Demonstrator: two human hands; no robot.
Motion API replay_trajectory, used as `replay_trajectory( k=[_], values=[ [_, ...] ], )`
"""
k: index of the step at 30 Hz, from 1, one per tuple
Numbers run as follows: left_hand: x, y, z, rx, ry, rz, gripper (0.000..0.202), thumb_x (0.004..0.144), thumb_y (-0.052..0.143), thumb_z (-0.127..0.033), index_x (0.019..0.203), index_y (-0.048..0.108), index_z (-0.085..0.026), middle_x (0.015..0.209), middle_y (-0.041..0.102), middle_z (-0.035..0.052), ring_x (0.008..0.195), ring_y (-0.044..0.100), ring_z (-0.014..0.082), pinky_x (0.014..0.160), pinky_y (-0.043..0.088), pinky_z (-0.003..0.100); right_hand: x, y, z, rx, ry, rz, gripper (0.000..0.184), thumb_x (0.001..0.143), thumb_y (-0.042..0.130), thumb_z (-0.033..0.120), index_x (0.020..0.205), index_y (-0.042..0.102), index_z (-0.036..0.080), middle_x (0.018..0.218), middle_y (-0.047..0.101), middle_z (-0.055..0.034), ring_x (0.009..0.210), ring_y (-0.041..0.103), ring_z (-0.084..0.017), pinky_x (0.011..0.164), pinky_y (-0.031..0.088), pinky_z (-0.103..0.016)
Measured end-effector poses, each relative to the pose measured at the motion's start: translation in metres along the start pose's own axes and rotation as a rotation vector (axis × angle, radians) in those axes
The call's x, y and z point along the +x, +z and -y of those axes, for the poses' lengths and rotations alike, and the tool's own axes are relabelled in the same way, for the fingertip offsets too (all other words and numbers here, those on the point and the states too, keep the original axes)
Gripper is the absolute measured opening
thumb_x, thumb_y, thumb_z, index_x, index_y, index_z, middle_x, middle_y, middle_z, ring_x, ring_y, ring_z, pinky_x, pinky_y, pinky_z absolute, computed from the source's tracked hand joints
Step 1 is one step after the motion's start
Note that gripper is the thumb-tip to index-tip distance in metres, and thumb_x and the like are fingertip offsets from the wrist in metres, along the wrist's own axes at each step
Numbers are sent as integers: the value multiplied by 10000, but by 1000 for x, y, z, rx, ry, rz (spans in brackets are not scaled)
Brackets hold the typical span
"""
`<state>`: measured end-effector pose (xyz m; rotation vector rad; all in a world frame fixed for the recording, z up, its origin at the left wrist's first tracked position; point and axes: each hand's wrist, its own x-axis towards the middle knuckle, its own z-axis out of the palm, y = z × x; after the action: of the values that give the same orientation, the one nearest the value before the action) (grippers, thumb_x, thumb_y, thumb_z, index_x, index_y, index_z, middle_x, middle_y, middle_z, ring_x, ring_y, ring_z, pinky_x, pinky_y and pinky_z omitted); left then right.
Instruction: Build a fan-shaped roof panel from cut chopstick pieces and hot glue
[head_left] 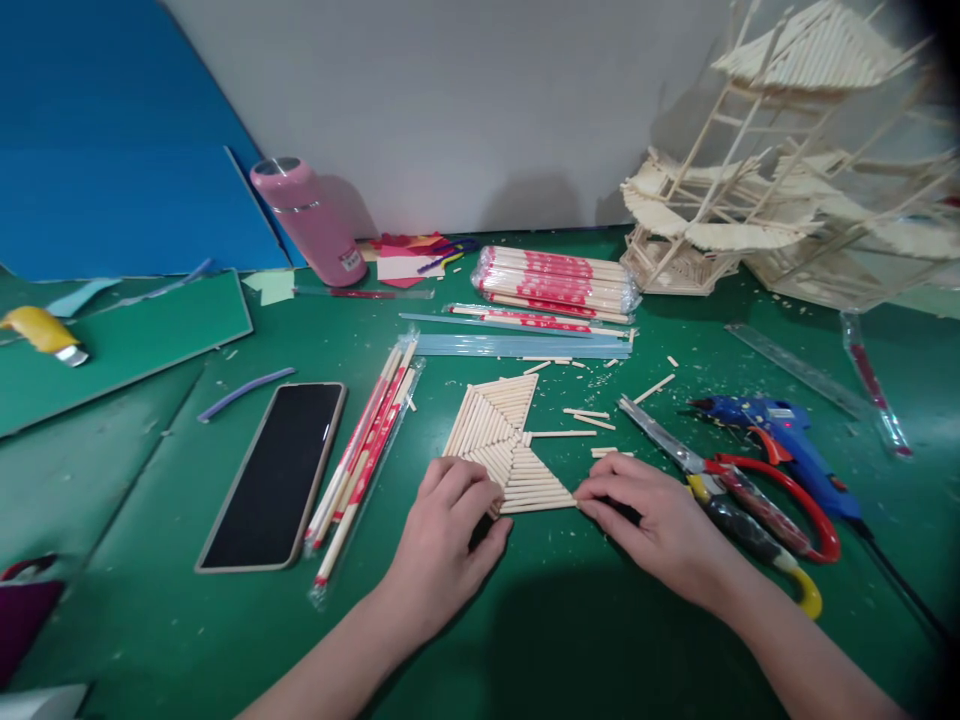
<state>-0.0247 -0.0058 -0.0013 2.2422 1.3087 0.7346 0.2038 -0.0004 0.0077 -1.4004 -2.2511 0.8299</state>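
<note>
A fan-shaped panel of short wooden sticks (536, 482), laid in triangular sections, lies on the green table in front of me. The curled fingers of my left hand (454, 515) grip its near left edge and cover part of it. At the near right corner, my right hand (645, 515) pinches the outermost stick's tip between thumb and fingers. A gap opens on the panel's right side, and a single loose stick (564, 434) points into it. Several cut stick pieces (590, 418) lie just beyond my right hand.
Scissors (720, 468), black-and-yellow-handled pliers (757, 535) and a blue glue gun (795, 440) lie right. Left are wrapped chopsticks (367, 450) and a phone (274, 480). Behind stand a pink bottle (311, 220), a chopstick bundle (555, 280) and a stick-built pavilion model (735, 235).
</note>
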Motion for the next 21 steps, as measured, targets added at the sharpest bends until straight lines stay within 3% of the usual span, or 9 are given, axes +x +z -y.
replay_trajectory(
  k=[21],
  values=[
    [-1, 0, 0, 14, 3, -9, 53, 755, 568, -150, 788, 543, -182, 859, 541, 54, 847, 452, 203, 726, 428, 339, -1, 5, -5, -27, -21, -42, 173, 856, 470, 216, 835, 642, 221, 833, 598, -39, 772, 561, -160, 688, 437, -292]
  ],
)
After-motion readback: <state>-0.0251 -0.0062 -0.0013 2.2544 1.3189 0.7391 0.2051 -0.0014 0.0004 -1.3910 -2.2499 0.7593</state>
